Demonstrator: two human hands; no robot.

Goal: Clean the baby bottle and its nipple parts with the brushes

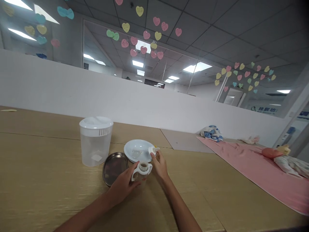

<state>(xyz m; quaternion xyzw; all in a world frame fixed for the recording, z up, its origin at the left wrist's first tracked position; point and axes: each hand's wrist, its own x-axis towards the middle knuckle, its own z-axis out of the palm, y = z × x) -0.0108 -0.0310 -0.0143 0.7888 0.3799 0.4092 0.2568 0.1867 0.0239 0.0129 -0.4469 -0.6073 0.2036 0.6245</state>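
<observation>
My left hand (124,183) is closed around the side of a small clear bottle (141,177) with a white two-handled collar; its mouth is uncovered and faces up. In my right hand (159,163), a white bottle lid (152,150) is pinched between thumb and fingers, a little right of the bottle. From the lid a thin, pale straw-like piece reaches left over a white bowl (138,143). Something translucent shows over or in the bowl, too blurred to name. Left of the bottle lies a shallow dark metal tray (114,170), partly hidden by my left hand.
A tall translucent lidded bucket (96,146) stands left of the bowl. Farther right, a pink cloth (253,167) covers part of the brown tabletop (48,180), with a blue-and-white cloth (211,133) at its far end. A white partition (135,103) borders the table's back.
</observation>
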